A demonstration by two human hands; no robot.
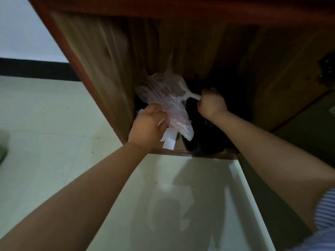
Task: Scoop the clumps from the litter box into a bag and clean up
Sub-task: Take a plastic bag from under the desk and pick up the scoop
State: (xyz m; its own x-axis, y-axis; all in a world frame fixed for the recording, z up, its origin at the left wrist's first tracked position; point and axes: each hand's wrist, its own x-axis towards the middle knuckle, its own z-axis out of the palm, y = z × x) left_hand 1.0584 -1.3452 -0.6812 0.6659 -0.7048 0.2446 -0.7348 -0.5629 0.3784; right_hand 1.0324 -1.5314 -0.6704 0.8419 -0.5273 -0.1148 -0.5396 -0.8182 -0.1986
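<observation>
At nine o'clock the pale tiled floor (45, 124) ran under a black skirting strip (36, 69); a greenish shape at the far left edge was cut off and too blurred to name. The open reddish-brown wooden cabinet (112, 69) filled twelve o'clock, its inside dark and smeared by motion. The left hand (148, 124) reached into its lower left corner, fingers curled around a flat white piece (169, 140), mostly hidden by the hand. Just at one o'clock of that hand hung the crumpled translucent pinkish plastic bag (168, 102), its contents unclear. The right hand (212, 104), at three o'clock of the bag, was clenched on the bag's stretched white handle (190, 96). Below it lay a black mass (204, 138), indistinct. A white board edge (243, 187) ran toward five o'clock, beside a striped sleeve (326, 211)
</observation>
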